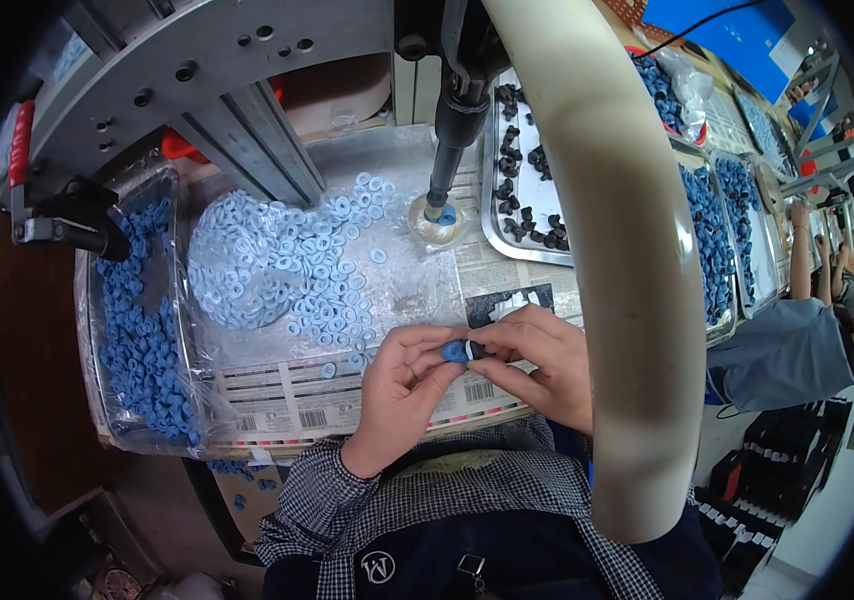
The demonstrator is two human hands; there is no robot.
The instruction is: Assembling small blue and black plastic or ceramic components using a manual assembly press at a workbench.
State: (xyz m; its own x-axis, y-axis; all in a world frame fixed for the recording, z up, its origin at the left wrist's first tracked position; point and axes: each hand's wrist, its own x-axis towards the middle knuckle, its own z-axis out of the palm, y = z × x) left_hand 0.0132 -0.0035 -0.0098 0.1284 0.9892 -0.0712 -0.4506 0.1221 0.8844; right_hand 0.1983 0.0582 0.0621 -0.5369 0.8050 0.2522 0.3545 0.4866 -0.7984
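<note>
We see a small blue ring (455,351) pressed against a small black part (477,350), both held just above the near edge of the surface (277,390), in front of our chest. Our left hand (402,385) pinches the blue ring between thumb and fingertips, and our right hand (537,360) pinches the black part, the two hands meeting fingertip to fingertip over the pieces. How the two pieces fit together we cannot tell, since the fingers cover most of them.

Under the hands lie printed paper sheets (287,395) spread over the surface. Just beyond the hands a loose heap of pale blue rings (287,265) spreads over a clear plastic sheet, some of them strayed close to our left hand. To the left stands a clear tray (130,420) lined with plastic and filled with darker blue rings (142,340). Behind the heap a press spindle (452,130) comes down onto a small round fixture (437,222) that carries a blue piece. To the right of it sits a metal tray (497,215) with black parts (527,215) scattered in it.

A thick cream-coloured curved lever (617,250) crosses the view in front of us, hiding part of our right hand. Past it, further trays of blue pieces (712,235) line the surface, and another person in a grey shirt (797,350) sits at the far right with an arm raised.
</note>
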